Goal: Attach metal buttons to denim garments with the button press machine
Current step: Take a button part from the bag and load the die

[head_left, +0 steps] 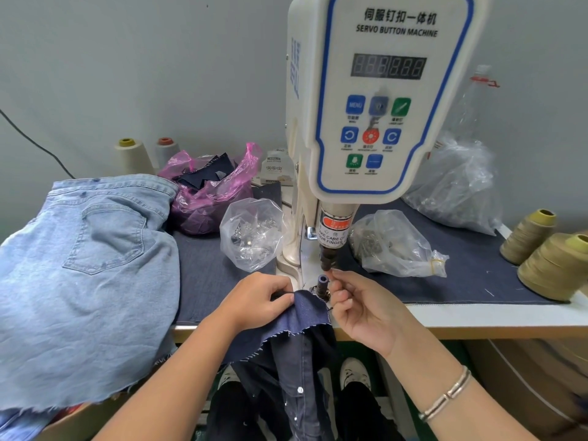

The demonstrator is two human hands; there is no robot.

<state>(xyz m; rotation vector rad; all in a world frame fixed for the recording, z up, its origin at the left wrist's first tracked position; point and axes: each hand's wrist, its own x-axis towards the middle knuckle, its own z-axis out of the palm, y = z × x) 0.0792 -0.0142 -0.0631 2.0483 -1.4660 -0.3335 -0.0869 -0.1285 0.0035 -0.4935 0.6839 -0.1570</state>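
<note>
Two hands [257, 300] (button unseen) at die [323, 283]

The white-and-blue front panel of the button press machine [386, 100] reads "SERVO BUTTON MACHINE" under a line of Chinese characters, with a blue "MENU" key [355, 105] below — the red-and-white warning sticker [334, 232] on its plunger says "TAKE CARE OF YOUR FINGER", partly cut off.

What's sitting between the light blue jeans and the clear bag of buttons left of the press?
Head view: only bare dark denim mat lies between the light jeans and clear bag; the pink bag sits farther back.
</note>
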